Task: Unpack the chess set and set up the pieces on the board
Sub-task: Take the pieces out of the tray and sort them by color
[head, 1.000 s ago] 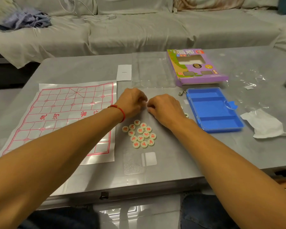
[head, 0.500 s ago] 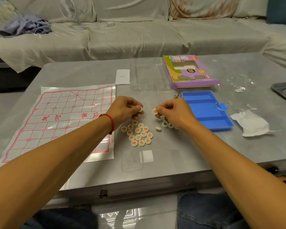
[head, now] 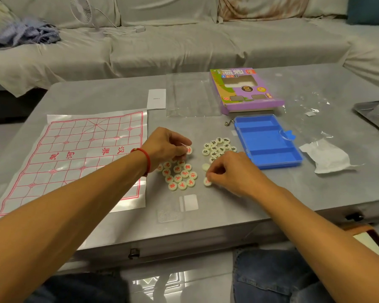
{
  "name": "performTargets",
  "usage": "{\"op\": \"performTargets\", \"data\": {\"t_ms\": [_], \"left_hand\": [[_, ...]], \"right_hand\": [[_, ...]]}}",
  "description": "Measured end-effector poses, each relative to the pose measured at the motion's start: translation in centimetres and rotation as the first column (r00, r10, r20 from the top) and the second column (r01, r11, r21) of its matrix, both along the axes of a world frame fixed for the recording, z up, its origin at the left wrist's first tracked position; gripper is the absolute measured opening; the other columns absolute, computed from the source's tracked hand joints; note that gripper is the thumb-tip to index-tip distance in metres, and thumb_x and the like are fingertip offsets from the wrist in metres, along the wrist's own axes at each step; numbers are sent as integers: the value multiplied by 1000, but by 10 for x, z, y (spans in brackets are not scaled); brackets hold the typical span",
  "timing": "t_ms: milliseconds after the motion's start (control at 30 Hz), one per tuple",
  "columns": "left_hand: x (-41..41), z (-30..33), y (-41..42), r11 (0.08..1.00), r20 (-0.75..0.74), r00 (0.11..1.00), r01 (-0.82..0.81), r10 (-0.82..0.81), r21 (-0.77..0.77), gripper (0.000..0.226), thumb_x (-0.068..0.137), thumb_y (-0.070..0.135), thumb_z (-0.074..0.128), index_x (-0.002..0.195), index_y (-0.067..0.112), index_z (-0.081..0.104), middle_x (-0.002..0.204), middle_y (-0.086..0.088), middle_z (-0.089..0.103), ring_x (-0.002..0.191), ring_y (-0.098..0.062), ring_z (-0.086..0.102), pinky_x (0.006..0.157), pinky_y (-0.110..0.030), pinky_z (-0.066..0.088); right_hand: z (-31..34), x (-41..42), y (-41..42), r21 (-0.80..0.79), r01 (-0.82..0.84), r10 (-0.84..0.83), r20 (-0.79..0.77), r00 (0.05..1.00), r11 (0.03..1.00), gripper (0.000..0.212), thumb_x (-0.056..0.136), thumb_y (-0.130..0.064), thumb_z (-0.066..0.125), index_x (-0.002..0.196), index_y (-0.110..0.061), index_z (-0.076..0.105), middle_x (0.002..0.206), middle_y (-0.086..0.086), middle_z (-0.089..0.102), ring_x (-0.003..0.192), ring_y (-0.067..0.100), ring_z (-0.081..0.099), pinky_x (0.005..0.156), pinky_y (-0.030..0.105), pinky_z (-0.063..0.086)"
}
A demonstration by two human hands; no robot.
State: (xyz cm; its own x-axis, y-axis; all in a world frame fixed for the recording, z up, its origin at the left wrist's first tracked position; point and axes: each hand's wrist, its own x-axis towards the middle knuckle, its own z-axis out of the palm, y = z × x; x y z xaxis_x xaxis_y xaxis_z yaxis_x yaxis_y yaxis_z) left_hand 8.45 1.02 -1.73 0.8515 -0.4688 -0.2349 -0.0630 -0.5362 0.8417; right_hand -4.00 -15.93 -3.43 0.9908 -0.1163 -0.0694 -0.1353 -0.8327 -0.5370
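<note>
Chess pieces: sorted since a second earlier into a red-marked cluster (head: 179, 174) and a black-marked cluster (head: 219, 147) on the tabletop (head: 271, 197). Left hand (head: 165, 147) pinched one red piece (head: 189, 149); right hand (head: 232, 173) pinched another (head: 207, 181). Board (head: 79, 154) lay bare; setup pending.

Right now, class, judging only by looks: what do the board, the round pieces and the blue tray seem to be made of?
Chess board: thin glossy plastic or coated paper sheet; it shows glare and fold creases.
Red-marked pieces and black-marked pieces: cream discs, probably smooth plastic with a slight sheen.
Blue tray: moulded plastic, with uniform colour and rounded dividers.
</note>
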Motion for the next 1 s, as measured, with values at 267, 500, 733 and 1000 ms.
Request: {"op": "performTargets", "data": {"t_ms": [267,500,733,1000], "left_hand": [[-5,-3,-16,980,216,972,46,-88,192,14,88,15,68,101,14,72,91,0,69,76,-11,63,57,-13,48],[-3,-2,-18,905,318,902,155,-293,396,17,87,13,68,102,15,75,102,-4,70,74,-7,56,61,-9,41],[-11,1,-11,885,428,825,173,-371,433,23,90,11,63,111,18,72,109,-4,67,78,-6,52,66,-10,39],[-17,5,6,904,440,833,153,-335,398,25,89,9,62,111,18,71,113,-6,67,87,-10,54,73,-18,47]], "right_hand": [[-14,-6,0,-152,11,31,270,962,988,10,92,-30,63,93,-25,70,84,-9,65,78,10,58,72,38,55],[-12,3,-3,-287,-67,126,192,973,956,32,93,-45,62,119,-28,67,104,-7,55,94,18,58,73,38,50],[-11,-8,-4,-329,-18,93,214,972,944,26,98,-40,54,98,-22,73,93,-4,61,86,16,58,71,37,52],[-14,-17,-20,-190,324,-282,218,934,927,20,87,-34,66,74,-20,69,69,-5,62,73,16,61,61,32,49]]}}
